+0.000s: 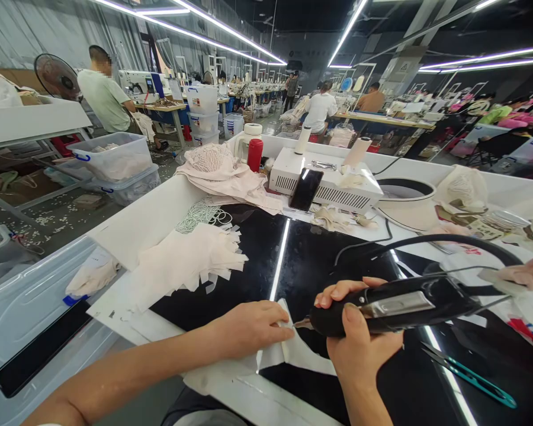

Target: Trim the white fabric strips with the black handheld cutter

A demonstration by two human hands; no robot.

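My right hand (359,349) is wrapped round a black corded hand tool (395,307) with a silver plate on its side and a narrow metal tip. The tip points left and meets a small white fabric piece (304,352) lying on the black glossy work surface (266,296). My left hand (257,331) has its fingers together, gripping that piece at its upper left edge, just beside the tip. Teal thread snips (471,374) lie to the right of my right hand. On the left is a stack of pale fabric pieces (190,260) with strip-like ends.
Behind stand a white vented box (324,177), a phone (305,189) leaning on it, a red bottle (255,155) and heaped pale fabric (231,177). Mint-green cord (202,216) lies coiled nearby. Another person's hand (526,273) shows at the right edge. Cables arch above the tool.
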